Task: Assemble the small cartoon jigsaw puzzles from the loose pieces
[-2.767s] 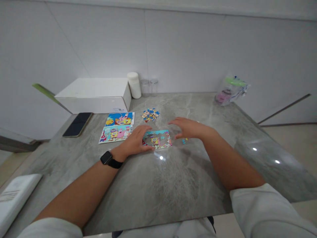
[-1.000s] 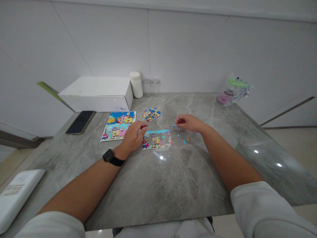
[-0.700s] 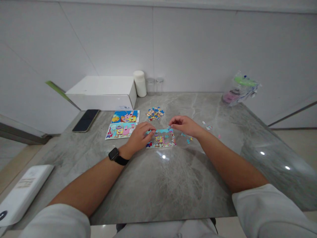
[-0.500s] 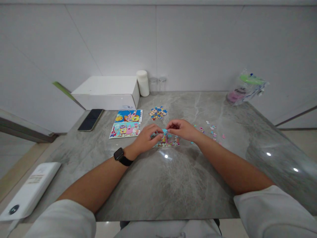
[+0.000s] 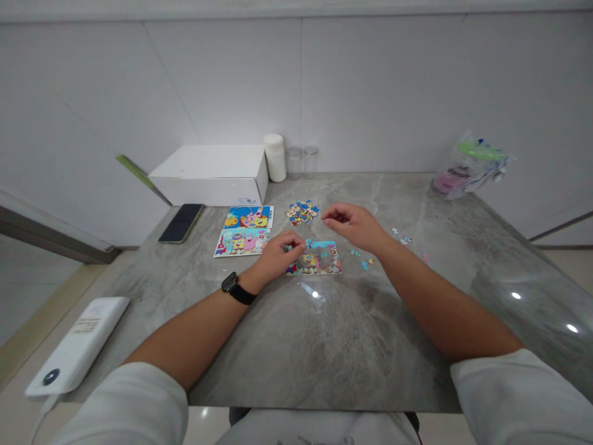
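A partly assembled jigsaw puzzle (image 5: 311,270) with a cartoon picture lies on the grey table, gaps in its middle. My left hand (image 5: 281,252) rests at its left edge, fingers bent and thumb tip close to the index finger; anything between them is too small to make out. Above and beyond the puzzle's right side is my right hand (image 5: 356,224), raised, its fingers curled towards the thumb. Whether a piece sits in that pinch is hidden. Loose blue puzzle pieces (image 5: 365,265) lie right of the puzzle, and a heap of mixed pieces (image 5: 302,212) lies behind it.
Cartoon picture cards (image 5: 245,241) lie left of the puzzle, near a phone (image 5: 181,223). Along the wall stand a white box (image 5: 208,176), a white bottle (image 5: 275,158) and two glasses (image 5: 310,163). A bagged cup (image 5: 463,170) is back right; a white device (image 5: 78,343) is front left.
My right hand has lifted off the puzzle and moved away, up and to the right. My left hand stays by the puzzle's left edge. The view has shifted slightly.
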`<state>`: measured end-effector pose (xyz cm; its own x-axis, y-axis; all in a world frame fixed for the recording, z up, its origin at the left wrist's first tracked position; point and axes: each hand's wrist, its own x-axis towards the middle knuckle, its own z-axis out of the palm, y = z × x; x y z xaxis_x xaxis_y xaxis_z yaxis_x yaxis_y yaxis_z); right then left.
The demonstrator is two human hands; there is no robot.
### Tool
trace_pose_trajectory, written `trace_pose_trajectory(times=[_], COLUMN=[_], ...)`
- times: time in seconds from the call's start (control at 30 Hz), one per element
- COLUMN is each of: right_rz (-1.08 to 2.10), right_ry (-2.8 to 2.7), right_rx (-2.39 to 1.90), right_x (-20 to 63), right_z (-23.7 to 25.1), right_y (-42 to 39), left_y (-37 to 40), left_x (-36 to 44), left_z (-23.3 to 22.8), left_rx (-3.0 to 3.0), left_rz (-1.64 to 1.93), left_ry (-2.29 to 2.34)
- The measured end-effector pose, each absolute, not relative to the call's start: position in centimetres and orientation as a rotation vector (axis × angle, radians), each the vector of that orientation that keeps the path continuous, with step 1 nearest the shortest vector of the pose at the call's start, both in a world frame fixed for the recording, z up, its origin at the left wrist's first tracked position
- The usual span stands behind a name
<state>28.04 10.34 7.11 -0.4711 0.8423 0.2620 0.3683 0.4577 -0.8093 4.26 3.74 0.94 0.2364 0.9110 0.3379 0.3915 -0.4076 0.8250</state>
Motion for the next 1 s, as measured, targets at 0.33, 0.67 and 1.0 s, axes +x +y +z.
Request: trace_pose_trajectory(times=[0.33,0.67,1.0], right_rz=[0.399,0.310,0.298], right_ry=[-2.071,-2.174,-2.234], right_rx=[-0.958,-0.798,-0.663], right_x=[26.9,26.3,24.9], right_z=[6.2,2.0,0.8], right_y=[10.1,9.3,8.3], left_y=[5.0,4.6,4.5], left_x=[3.4,3.4,3.7], left_z=[-0.5,0.2,0.0], left_rx=[1.664,1.798,1.904], left_rz=[1.303,1.279,1.261], left_ry=[1.363,1.383,1.307])
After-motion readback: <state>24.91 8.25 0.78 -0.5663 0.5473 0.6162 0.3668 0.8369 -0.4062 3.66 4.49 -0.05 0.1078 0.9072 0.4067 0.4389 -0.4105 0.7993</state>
